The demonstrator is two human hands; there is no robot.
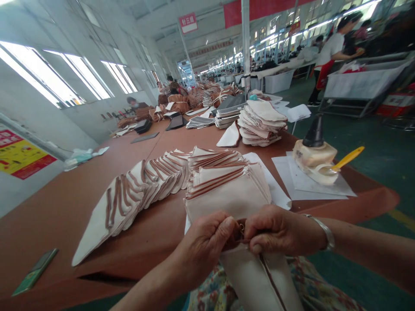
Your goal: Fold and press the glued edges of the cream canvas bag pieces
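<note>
My left hand (pixel 207 242) and my right hand (pixel 279 231) meet at the table's near edge, both pinched on a cream fabric piece (pixel 259 276) with brown trim that hangs down over my lap. A small metal ring shows between my thumbs. Right behind my hands lies a stack of the same cream pieces (pixel 227 181). A fanned row of more pieces (pixel 136 194) stretches away to the left. A silver bangle sits on my right wrist.
On the brown table (pixel 65 207), a glue pot with a yellow-handled brush (pixel 316 157) stands on white paper at right. Another pile of cream pieces (pixel 262 123) lies farther back. A green flat item (pixel 34 272) lies near left. A person in white stands far right.
</note>
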